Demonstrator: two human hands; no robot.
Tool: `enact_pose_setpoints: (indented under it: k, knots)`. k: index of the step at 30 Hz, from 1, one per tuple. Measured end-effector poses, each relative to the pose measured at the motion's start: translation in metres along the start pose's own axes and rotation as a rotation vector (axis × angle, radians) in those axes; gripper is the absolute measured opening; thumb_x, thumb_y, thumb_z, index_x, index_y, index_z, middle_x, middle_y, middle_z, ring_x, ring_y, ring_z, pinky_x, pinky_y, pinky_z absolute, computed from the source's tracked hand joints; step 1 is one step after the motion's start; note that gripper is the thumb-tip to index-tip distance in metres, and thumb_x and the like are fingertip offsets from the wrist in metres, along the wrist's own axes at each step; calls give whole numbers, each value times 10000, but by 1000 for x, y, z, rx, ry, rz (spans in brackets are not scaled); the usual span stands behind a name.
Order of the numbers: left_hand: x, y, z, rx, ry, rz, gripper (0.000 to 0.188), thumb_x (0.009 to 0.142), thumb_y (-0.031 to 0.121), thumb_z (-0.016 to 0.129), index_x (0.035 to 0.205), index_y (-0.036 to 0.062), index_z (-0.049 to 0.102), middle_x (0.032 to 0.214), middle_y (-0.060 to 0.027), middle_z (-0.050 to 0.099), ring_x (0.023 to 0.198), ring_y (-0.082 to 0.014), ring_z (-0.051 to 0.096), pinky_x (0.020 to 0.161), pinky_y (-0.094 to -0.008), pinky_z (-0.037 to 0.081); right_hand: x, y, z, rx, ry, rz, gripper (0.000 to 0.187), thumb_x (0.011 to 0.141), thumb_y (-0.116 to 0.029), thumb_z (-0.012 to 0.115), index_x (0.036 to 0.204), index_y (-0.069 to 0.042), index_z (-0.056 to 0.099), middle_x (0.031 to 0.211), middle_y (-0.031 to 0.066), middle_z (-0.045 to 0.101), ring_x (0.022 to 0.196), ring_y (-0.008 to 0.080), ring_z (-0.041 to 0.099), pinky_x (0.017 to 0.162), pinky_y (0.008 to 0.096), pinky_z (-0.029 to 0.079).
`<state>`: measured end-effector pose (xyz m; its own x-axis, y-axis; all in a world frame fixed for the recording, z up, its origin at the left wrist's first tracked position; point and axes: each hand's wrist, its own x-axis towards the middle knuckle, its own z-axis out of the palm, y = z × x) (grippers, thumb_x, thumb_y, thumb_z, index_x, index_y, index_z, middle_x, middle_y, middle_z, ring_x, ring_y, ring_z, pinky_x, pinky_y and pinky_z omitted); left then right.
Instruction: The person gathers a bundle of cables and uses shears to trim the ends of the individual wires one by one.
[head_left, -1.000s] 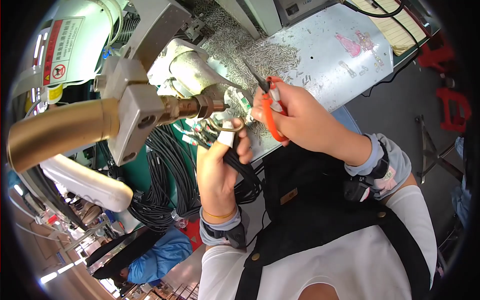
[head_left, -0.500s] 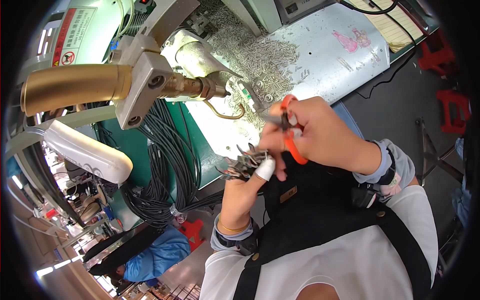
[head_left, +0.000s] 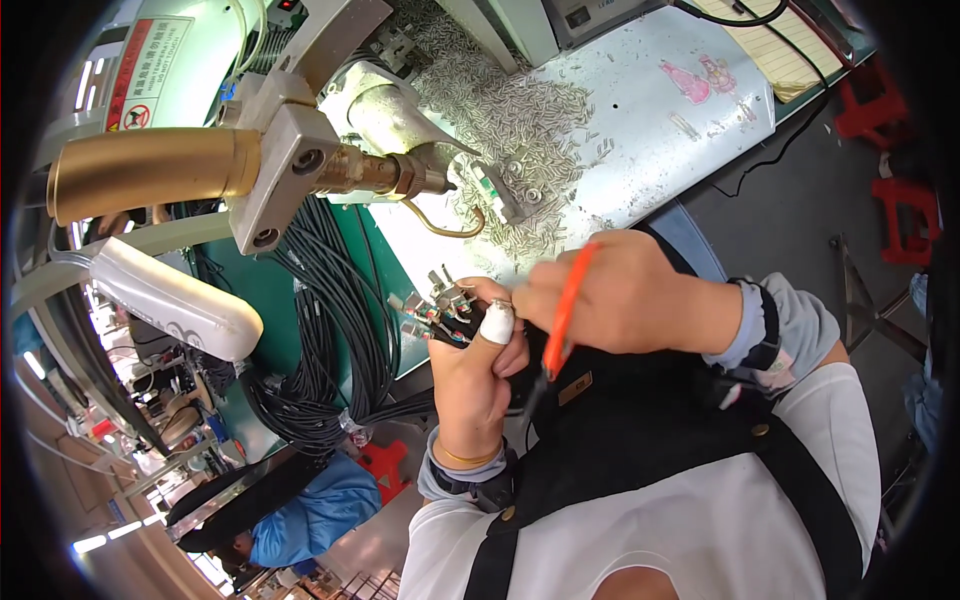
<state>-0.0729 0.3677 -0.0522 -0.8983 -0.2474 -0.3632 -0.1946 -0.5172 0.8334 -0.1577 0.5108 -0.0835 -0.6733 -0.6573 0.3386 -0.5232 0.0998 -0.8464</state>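
Note:
My left hand (head_left: 468, 375) is closed around a bunch of black cables with metal connector ends (head_left: 440, 305) fanning out above the fingers. White tape (head_left: 497, 323) wraps its thumb. Beside that thumb, the fingertips of my right hand (head_left: 615, 295) reach in, blurred by motion. Orange-handled scissors (head_left: 568, 315) hang from my right hand, their dark blades pointing down toward my apron. Whether the right fingertips also pinch something from the bunch is hidden. A soldering fixture with a brass-coloured tip (head_left: 430, 180) stands beyond the hands.
Small silver metal pieces (head_left: 540, 115) lie heaped on the white work surface (head_left: 650, 140). A thick coil of black cable (head_left: 330, 300) rests on the green mat at left. A white lamp (head_left: 175, 300) juts in nearby. Red stools (head_left: 905, 220) stand at far right.
The scissors have swung from pointing left to pointing down, and my right hand has lowered slightly. My left hand has shifted left with the cable bunch, whose connector ends now spread upward.

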Motion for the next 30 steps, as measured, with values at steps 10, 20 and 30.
enact_pose_setpoints:
  k: [10, 20, 30]
  knots:
    - [-3, 11, 3, 98, 25, -146, 142, 777, -35, 564, 899, 9, 506, 687, -12, 488, 486, -42, 401, 416, -179, 298, 1, 1, -16, -687, 123, -588, 199, 696, -219, 569, 870, -122, 583, 581, -54, 423, 478, 81, 438, 426, 218, 308]
    - [-8, -11, 10, 500, 210, 294, 150, 752, -5, 622, 884, 2, 552, 741, -9, 540, 678, -56, 506, 611, -180, 402, -9, -2, 4, 268, 10, 203, 147, 713, -68, 606, 843, -48, 540, 648, 10, 528, 558, 97, 552, 497, 208, 406]
    - [-6, -15, -3, 490, 188, 420, 149, 782, 3, 568, 898, 22, 476, 654, -29, 467, 468, -58, 363, 400, -191, 252, -15, -10, -2, -142, -157, 264, 349, 647, -317, 722, 694, -37, 518, 503, 46, 521, 430, 200, 541, 407, 288, 400]
